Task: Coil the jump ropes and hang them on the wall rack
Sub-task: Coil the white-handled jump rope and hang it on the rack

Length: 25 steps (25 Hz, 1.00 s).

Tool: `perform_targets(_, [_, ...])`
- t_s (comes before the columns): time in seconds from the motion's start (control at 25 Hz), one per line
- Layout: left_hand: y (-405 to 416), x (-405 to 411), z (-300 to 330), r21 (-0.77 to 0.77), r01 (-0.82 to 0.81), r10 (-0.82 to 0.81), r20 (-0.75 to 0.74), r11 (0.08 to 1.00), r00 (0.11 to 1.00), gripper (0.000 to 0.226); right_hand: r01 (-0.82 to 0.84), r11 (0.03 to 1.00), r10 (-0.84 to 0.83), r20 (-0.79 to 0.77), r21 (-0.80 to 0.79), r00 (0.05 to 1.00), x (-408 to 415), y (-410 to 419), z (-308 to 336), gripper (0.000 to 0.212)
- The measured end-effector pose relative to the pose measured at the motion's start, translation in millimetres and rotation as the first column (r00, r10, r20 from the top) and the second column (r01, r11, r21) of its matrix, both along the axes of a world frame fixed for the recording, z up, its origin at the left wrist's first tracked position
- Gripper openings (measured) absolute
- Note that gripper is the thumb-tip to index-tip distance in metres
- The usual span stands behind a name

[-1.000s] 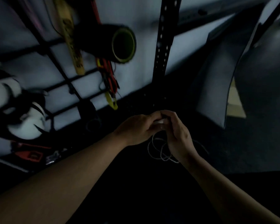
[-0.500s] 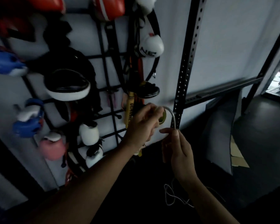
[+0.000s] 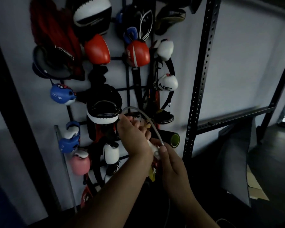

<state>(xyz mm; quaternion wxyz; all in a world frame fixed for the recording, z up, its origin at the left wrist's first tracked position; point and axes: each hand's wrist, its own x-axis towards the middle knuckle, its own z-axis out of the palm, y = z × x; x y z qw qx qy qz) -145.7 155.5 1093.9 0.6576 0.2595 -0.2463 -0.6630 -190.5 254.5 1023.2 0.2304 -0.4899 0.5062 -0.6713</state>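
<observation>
- We have our left hand [image 3: 133, 134] raised to the wall rack [image 3: 128, 89], its fingers curled round one end of the jump rope [image 3: 148, 120] near a rack hook.
- Our right hand [image 3: 169, 159] sits just below and to the right, thumb and fingers pinching the rope's other visible end beside a white handle [image 3: 155, 149].
- Between our hands the pale rope arcs up and over, from upper left down to lower right.
- Our left hand hides its own fingertips and the hook, so we cannot tell whether the rope is on it yet.
- The rest of the rope is lost in the dark below our wrists.
- Boxing gloves [image 3: 97, 49] and pads crowd the rack; a black perforated upright [image 3: 199, 89] stands to the right.
</observation>
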Motion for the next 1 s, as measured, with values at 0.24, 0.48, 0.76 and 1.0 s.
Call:
perform_targets(0.24, [-5.2, 56.6, 1.8, -0.776, 0.308, 0.663, 0.630, 0.550, 0.404, 0.055, -0.033, 0.980, 0.108, -0.387, 0.195, 0.916, -59.2, 16.4, 31.1, 0.034])
perform_targets(0.48, [20.0, 47.2, 39.5, -0.137, 0.881, 0.382, 0.923, 0.452, -0.053, 0.029, -0.085, 0.972, 0.202, -0.588, 0.220, 0.783, -89.8, 23.8, 58.5, 0.010])
perform_targets(0.76, [18.5, 19.0, 40.9, -0.285, 0.829, 0.082, 0.956, 0.482, 0.282, 0.011, -0.072, 0.996, 0.084, -0.238, 0.058, 0.968, -99.8, 33.5, 75.0, 0.025])
perform_targets(1.0, [15.4, 15.9, 55.0, -0.491, 0.410, -0.080, 0.562, 0.769, 0.823, 0.034, -0.084, 0.996, 0.087, -0.160, 0.026, 0.983, -67.7, 19.9, 63.2, 0.034])
